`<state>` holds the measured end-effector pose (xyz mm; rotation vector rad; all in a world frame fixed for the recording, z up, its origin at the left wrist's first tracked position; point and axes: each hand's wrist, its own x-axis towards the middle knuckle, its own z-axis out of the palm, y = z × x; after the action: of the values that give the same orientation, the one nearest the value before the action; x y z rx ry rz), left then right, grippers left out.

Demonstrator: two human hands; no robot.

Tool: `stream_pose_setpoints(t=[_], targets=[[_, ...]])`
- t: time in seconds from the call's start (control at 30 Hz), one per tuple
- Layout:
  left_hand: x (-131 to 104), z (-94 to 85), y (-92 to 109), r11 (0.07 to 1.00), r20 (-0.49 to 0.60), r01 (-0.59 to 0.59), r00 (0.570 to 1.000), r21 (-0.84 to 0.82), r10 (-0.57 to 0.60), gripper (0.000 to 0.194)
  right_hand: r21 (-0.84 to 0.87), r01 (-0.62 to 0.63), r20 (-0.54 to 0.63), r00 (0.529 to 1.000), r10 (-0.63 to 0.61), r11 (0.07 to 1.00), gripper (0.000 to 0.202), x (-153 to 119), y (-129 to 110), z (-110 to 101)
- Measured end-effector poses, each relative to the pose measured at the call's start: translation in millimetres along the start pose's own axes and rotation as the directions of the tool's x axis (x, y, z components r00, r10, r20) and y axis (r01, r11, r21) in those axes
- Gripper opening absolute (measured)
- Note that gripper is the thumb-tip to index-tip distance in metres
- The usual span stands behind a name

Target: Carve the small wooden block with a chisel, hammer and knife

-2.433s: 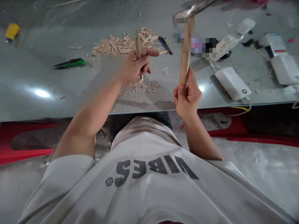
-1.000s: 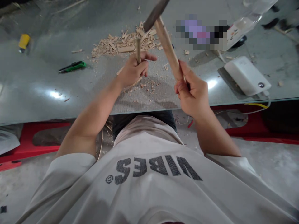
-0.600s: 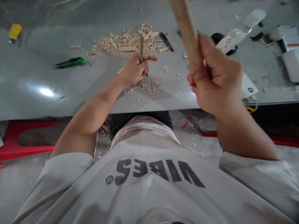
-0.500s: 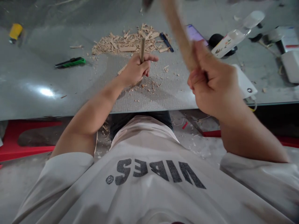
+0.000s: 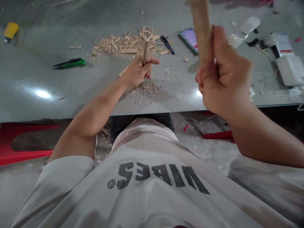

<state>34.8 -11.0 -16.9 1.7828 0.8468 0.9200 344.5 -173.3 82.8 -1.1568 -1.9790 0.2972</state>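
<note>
A thin stick (image 5: pixel 144 53) stands in the middle, the left hand (image 5: pixel 139 71) wrapping its fingers round it. At right, the right hand (image 5: pixel 225 76) squeezes a wooden handle (image 5: pixel 201 30). The shirt (image 5: pixel 152 202) says "VIBES"; the far phone (image 5: pixel 189 38) seems too blurry to read.

A green cutter (image 5: pixel 70 63) lies toward the left, a yellow object (image 5: pixel 11 30) (rather blurred) beyond it. Farther right are a lit phone (image 5: pixel 189 39) and a white box-shaped device (image 5: pixel 290 70).
</note>
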Motion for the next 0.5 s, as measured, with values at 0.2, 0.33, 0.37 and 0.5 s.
stream_pose_setpoints(t=[0.2, 0.33, 0.37, 0.5], targets=[[-1, -4.1, 0, 1.0, 0.026, -0.024, 0.999, -0.008, 0.024, 0.017, 0.012, -0.027, -0.057, 0.998, 0.028, 1.0, 0.087, -4, 6, -2], [2, -3.9, -8, 0.999, 0.043, -0.039, 0.998, -0.001, 0.039, 0.019, -0.041, -0.04, 0.054, 0.998, 0.042, 0.998, 0.089, -3, 5, -3], [3, -3.7, -9, 0.999, 0.043, -0.048, 0.998, -0.002, 0.048, 0.02, -0.046, -0.023, 0.099, 0.995, 0.027, 0.999, 0.085, -2, 4, -4], [1, -3.1, -7, 0.998, 0.042, -0.057, 0.997, -0.017, 0.058, 0.019, -0.013, 0.051, -0.087, 0.995, -0.052, 0.999, 0.09, -1, 7, -4]])
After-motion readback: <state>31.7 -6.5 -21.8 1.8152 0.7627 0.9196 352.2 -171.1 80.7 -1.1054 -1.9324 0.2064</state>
